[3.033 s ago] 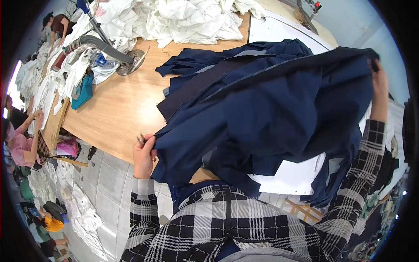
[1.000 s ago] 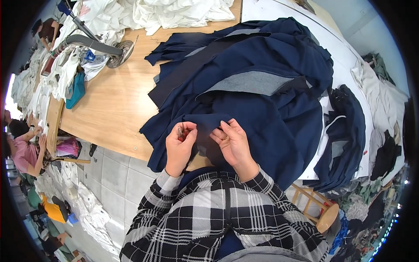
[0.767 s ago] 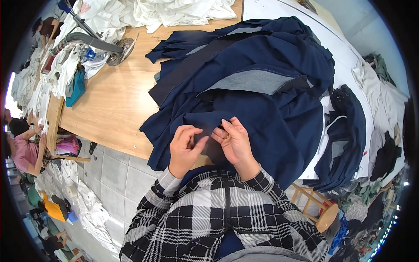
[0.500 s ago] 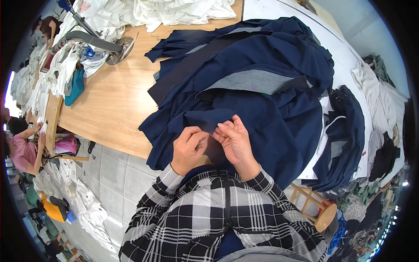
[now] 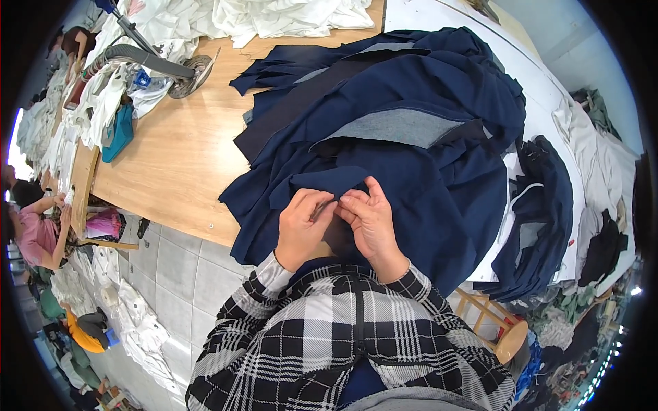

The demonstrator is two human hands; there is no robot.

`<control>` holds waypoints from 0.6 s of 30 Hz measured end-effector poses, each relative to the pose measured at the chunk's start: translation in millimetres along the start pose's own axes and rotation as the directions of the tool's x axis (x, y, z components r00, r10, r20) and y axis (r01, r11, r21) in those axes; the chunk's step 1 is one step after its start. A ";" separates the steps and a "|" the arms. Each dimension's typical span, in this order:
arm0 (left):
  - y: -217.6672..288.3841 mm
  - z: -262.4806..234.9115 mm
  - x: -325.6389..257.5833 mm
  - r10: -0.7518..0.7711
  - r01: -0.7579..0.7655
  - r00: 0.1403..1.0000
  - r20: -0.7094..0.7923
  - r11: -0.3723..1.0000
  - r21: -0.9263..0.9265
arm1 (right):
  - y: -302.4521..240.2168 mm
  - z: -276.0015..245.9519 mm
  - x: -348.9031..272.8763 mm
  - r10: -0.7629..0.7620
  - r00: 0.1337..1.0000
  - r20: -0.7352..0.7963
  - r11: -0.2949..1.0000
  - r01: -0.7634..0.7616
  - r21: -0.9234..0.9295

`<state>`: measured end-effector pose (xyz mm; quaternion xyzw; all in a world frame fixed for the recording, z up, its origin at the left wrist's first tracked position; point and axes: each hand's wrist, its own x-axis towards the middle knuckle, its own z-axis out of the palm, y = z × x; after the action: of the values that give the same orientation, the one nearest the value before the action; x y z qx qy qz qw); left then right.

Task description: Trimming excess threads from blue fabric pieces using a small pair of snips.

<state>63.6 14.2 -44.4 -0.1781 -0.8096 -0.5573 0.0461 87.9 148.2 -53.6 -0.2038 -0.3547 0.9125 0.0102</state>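
A heap of navy blue fabric point(image 5: 439, 198) with grey inner strips lies over the front of the table and hangs toward me. My left hand point(image 5: 301, 229) is closed, thumb against fingers; a slim dark thing shows between them, too small to name. Close beside it, my right hand point(image 5: 373, 226) has its fingers bent together at the edge of a raised navy fold, pinching the cloth. The fingertips of both hands almost meet over the fabric. What lies beneath the right fingers is partly hidden.
White garments point(image 5: 274, 20) are piled at the back of the wooden table point(image 5: 171, 151). A jointed arm with a round metal base point(image 5: 192, 77) stands at left. Another navy bundle point(image 5: 541, 212) lies right, above a wooden stool point(image 5: 510, 342). A person in pink point(image 5: 38, 236) works far left.
My left hand has moved slightly right and up, bringing its fingertips close to the right hand's. The slim dark thing now shows in the left fingers. The right hand has barely shifted.
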 end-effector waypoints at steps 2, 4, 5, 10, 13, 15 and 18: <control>-2.0 -1.6 0.3 -0.008 0.008 1.000 0.015 1.000 -0.019 | -4.2 2.3 -0.7 0.042 0.999 -0.021 0.999 -0.042 0.025; -3.4 -1.9 -0.9 -0.017 0.018 0.999 0.030 0.999 -0.038 | -4.2 2.6 -0.9 0.041 0.998 -0.039 0.999 -0.041 0.017; -3.1 -2.2 -1.4 -0.054 0.056 0.998 0.019 0.995 -0.084 | -4.6 3.3 -0.6 0.040 0.998 -0.053 0.999 -0.040 0.009; -4.2 -4.7 -8.0 -0.103 0.097 0.992 -0.070 0.992 -0.084 | -3.3 2.4 1.2 0.033 0.998 -0.053 0.999 -0.032 0.018; 2.1 -4.5 -7.6 -0.038 0.036 0.997 -0.069 0.999 -0.025 | -2.4 3.7 0.3 0.019 0.998 -0.062 1.000 -0.019 0.001; 4.5 -0.3 -5.3 0.017 -0.016 0.998 -0.056 1.000 0.024 | -0.8 4.8 -1.0 0.009 0.998 -0.069 1.000 -0.010 -0.016; -6.0 6.3 -5.3 0.103 -0.099 0.993 -0.064 0.993 0.061 | 0.4 4.1 -1.8 -0.006 0.999 -0.048 0.999 0.004 -0.034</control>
<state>67.3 16.8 -53.6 -0.1988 -0.8135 -0.5361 0.1064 88.1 144.9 -50.5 -0.2247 -0.3705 0.9011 0.0174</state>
